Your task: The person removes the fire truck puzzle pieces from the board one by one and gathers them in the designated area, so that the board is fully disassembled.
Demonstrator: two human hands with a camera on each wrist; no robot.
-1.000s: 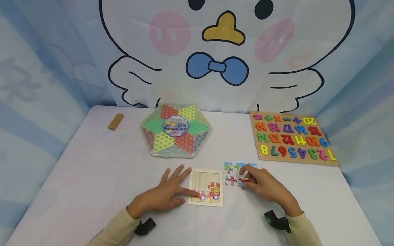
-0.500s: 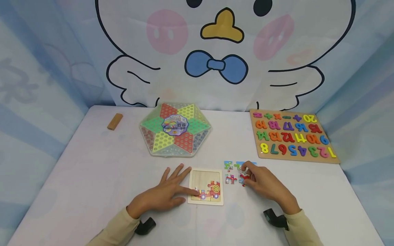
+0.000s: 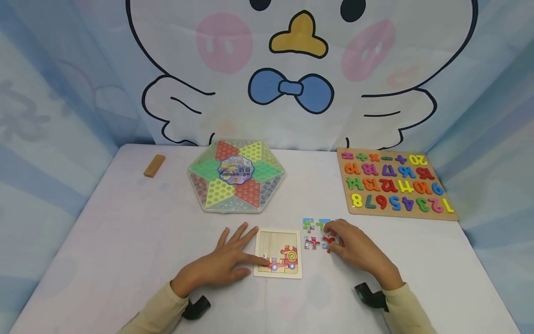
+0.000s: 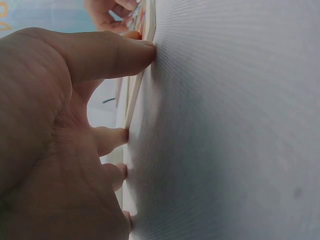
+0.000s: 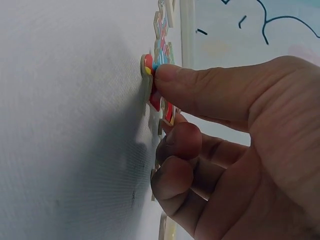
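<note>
My left hand (image 3: 223, 264) lies spread on the table, its index fingertip on the red jigsaw pieces (image 3: 288, 262) fitted in a small wooden puzzle tray (image 3: 277, 274). Seen from the left wrist, the thumb (image 4: 112, 55) is straight and stands near the tray's edge (image 4: 135, 95). To the tray's right, my right hand (image 3: 360, 243) pinches a red and blue jigsaw piece (image 5: 155, 85) between thumb and index finger, the other fingers curled. Loose beside it are a red-and-white piece (image 3: 310, 243) and a green-and-blue one (image 3: 308, 225); others are partly hidden under the hand.
A hexagonal Chinese checkers board (image 3: 221, 204) lies behind the tray. At the back right is a number puzzle board (image 3: 363, 209) with coloured numerals. A small wooden block (image 3: 154, 166) sits at the back left. Printed cloth hangs behind the table (image 3: 104, 241).
My right hand's fingers have shifted slightly over the loose jigsaw pieces and pinch one of them. The left hand stays on the tray. The head view has shifted a little.
</note>
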